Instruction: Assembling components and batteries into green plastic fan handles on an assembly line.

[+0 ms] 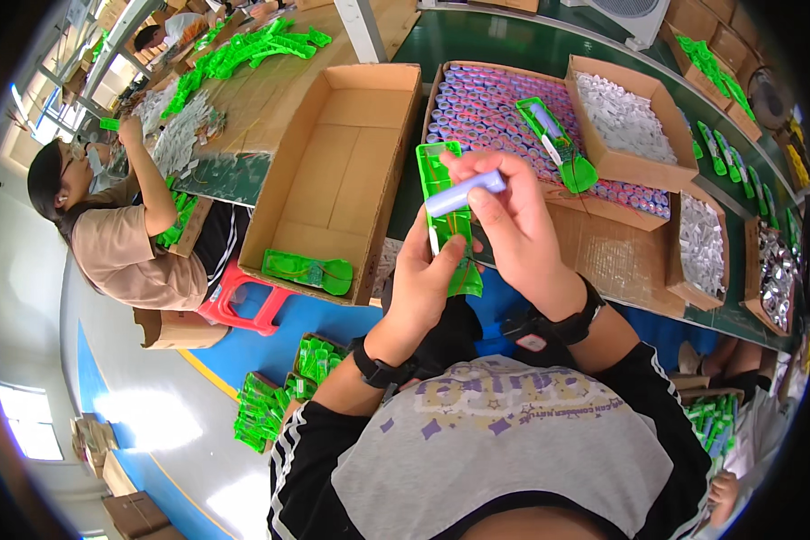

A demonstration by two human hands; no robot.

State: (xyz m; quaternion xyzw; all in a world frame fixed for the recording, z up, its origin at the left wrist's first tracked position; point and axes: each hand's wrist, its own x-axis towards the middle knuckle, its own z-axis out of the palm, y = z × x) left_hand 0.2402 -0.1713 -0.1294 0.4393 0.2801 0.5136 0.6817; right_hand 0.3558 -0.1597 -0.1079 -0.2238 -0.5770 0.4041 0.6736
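Observation:
My left hand (429, 274) grips a bright green plastic casing (441, 171) with thin wires along it. Between the thumb and fingers of my right hand (517, 216) is a lilac cylindrical battery cell (466, 192), held slantwise over the casing's open face. Part of the casing is hidden by the cell and my fingers. Beyond my hands, a carton of upright battery cells (477, 99) stands on the bench. On top of those cells lies another green casing (578, 171) with a lilac cell in it.
A large cardboard box (333, 171) on my left holds one green casing (307, 272). Boxes of small white pieces (625, 117) and shiny metal pieces (774, 274) stand at right. At far left a person (126, 234) sits on a red stool (252, 301). Green casings (261, 409) fill crates below.

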